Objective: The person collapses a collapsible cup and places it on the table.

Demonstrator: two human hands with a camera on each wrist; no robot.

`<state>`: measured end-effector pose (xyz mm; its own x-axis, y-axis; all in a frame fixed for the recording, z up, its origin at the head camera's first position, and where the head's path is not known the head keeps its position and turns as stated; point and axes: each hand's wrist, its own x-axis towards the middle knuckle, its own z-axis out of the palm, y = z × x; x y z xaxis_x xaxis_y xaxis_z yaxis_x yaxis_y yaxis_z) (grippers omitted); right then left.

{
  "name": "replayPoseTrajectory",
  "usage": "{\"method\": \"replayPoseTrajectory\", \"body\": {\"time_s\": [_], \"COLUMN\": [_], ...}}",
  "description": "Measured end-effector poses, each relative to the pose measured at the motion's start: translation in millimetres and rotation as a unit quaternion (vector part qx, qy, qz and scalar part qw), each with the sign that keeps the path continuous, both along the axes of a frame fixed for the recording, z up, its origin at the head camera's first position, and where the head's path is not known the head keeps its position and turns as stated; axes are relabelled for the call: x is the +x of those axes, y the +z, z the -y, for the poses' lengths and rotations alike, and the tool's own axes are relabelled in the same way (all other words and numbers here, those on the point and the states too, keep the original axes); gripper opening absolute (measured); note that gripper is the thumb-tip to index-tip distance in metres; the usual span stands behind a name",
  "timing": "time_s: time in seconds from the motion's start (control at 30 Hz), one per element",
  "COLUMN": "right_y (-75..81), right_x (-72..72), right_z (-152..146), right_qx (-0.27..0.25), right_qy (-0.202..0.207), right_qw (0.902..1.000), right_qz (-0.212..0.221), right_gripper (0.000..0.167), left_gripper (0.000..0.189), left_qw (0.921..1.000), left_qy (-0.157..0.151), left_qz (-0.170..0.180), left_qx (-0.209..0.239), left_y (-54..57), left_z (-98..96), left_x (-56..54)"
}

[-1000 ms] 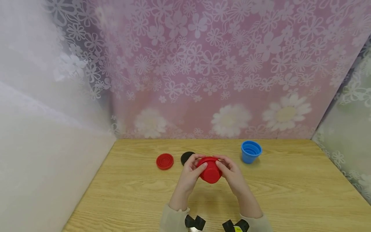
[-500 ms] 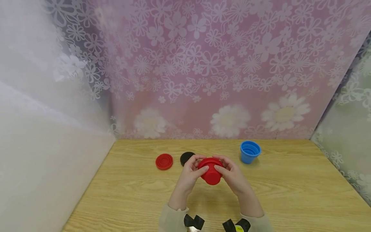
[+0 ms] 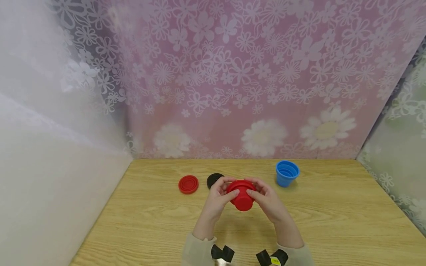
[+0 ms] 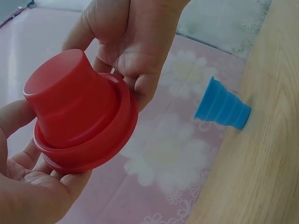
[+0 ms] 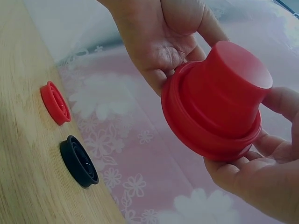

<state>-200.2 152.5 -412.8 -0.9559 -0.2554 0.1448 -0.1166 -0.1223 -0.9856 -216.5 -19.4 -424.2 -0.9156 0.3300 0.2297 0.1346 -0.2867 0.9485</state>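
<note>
Held above the table between both hands is a red collapsible cup (image 3: 243,201), its base tilted toward me. In the left wrist view the cup (image 4: 77,107) is partly extended, with the base section standing out from a wide folded rim. My left hand (image 3: 217,199) grips its left side, thumb on the wall and fingers around the rim. On the opposite side my right hand (image 3: 269,201) grips it the same way. The cup's mouth faces away and is hidden in the head view.
A flat red collapsed cup (image 3: 188,184) lies at the back left of the wooden table (image 3: 149,221). Beside it is a black collapsed cup (image 3: 214,180), partly behind my left hand in the head view. An extended blue cup (image 3: 287,173) stands upright at the back right.
The red cup's base section has come further out from the rim since a second ago, and both thumbs have shifted slightly on it. The cups on the table stay put.
</note>
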Motion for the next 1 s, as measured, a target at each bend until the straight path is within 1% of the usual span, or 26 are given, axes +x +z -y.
{"method": "replayPoseTrajectory", "body": {"time_s": [0.13,0.33,0.5,0.6,0.73,0.83,1.0], "right_y": [-0.4,-0.2,1.1,0.9,-1.4,-2.2,-0.9], "right_x": [-1.5,-2.2,-1.4,-0.5,0.4,0.5,0.4], "right_z": [0,2,4,5,5,6,7], "right_qx": [0.007,0.022,0.029,0.037,0.045,0.05,0.056], "right_qy": [-0.004,-0.03,-0.043,-0.049,-0.054,-0.056,-0.063], "right_qw": [0.9999,0.9992,0.9985,0.9979,0.9972,0.9968,0.996], "right_qz": [-0.009,-0.014,-0.018,-0.021,-0.025,-0.027,-0.031], "right_gripper": [0.041,0.042,0.041,0.04,0.041,0.042,0.04], "left_gripper": [0.033,0.031,0.03,0.029,0.027,0.026,0.026], "left_qw": [0.9998,0.9986,0.998,0.9981,0.9975,0.9962,0.9945], "left_qy": [0.016,0.043,0.05,0.051,0.056,0.065,0.076], "left_qz": [-0.008,-0.017,-0.027,-0.023,-0.023,-0.034,-0.049], "left_qx": [-0.009,-0.026,-0.026,-0.026,-0.036,-0.046,-0.053], "left_y": [2.3,4.6,3.8,4.8,14.8,21.2,22.6], "left_z": [-0.2,-1.1,-1.5,-1.4,-1.7,-2.5,-3.1], "left_x": [0.7,1.9,1.8,3.2,11.3,16.1,16.4]}}
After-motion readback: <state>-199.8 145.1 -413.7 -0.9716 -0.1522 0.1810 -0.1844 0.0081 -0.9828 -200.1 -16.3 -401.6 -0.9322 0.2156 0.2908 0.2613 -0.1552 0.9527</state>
